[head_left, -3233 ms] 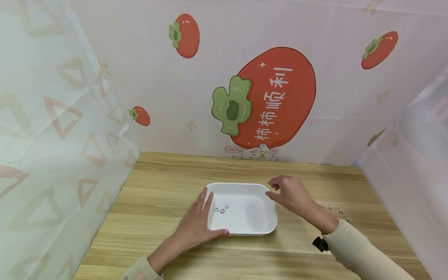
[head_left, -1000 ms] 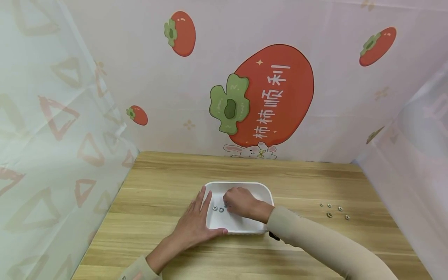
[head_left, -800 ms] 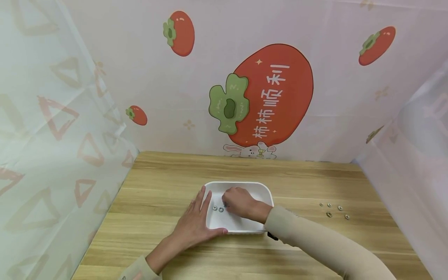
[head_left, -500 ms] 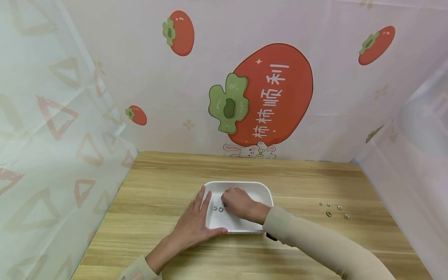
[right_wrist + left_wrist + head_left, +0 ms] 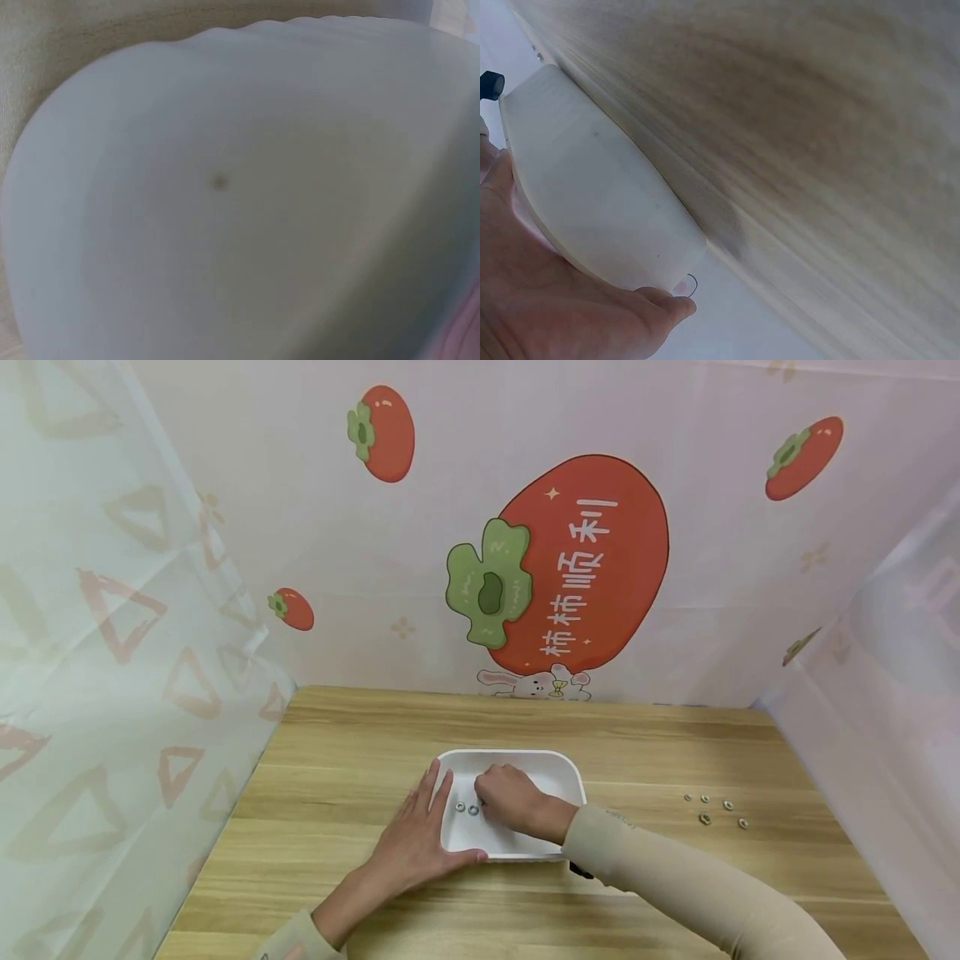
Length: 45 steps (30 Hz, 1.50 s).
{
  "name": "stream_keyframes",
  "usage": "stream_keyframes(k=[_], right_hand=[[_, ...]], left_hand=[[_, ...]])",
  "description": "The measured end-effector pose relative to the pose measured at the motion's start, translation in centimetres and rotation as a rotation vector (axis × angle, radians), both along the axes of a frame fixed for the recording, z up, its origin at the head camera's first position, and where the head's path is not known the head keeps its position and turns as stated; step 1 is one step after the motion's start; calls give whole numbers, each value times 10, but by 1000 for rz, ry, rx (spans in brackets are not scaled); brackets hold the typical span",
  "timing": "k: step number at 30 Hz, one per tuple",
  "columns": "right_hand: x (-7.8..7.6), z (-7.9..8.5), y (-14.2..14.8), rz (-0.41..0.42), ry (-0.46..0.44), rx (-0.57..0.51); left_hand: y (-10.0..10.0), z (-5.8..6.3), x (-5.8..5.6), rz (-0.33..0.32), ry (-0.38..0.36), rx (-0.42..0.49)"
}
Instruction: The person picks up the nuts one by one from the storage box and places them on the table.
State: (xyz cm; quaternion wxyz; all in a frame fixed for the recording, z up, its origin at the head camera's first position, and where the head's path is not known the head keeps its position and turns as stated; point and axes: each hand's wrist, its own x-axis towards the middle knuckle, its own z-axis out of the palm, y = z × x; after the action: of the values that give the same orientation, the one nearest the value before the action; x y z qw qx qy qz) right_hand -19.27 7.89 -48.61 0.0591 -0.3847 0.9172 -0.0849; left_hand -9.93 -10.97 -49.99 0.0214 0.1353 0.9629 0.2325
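Note:
A white rectangular tray [image 5: 525, 845] with rounded corners stands on the wooden table. My left hand [image 5: 417, 838] rests along its left side, fingers straight and spread, thumb lying on the front rim. The left wrist view has that hand [image 5: 577, 319] against the tray's outer wall [image 5: 592, 180]. Inside the tray, my right hand [image 5: 513, 797] reaches down with curled fingers, pinching a small metal nut that the fingers almost wholly hide. Left of it lie two ring-shaped metal nuts, one [image 5: 461, 807] beside the other [image 5: 473, 810]. The right wrist view gives mostly blurred tray wall [image 5: 217, 247].
Several small metal nuts [image 5: 705, 819] of differing sizes lie on the table [image 5: 360, 735] to the right of the tray, beyond the right forearm. Printed cloth [image 5: 360, 652] hangs behind the table and on both sides.
Since the oldest frame my right hand has moved left from the tray's right rim down into it, covering the third nut. In the last second it has barely shifted. The left hand stays put.

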Motion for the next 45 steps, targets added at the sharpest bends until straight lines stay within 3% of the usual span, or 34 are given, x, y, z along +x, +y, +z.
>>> stream_keyframes(k=[8,24,45], right_hand=[[0,1,3,-8,-2,-28],[0,6,19,-81,-32,-192],[9,19,35,-224,-135,-505]], left_hand=[[0,0,0,3,8,2],[0,-1,1,19,-7,7],[1,-1,0,22,-16,10]])
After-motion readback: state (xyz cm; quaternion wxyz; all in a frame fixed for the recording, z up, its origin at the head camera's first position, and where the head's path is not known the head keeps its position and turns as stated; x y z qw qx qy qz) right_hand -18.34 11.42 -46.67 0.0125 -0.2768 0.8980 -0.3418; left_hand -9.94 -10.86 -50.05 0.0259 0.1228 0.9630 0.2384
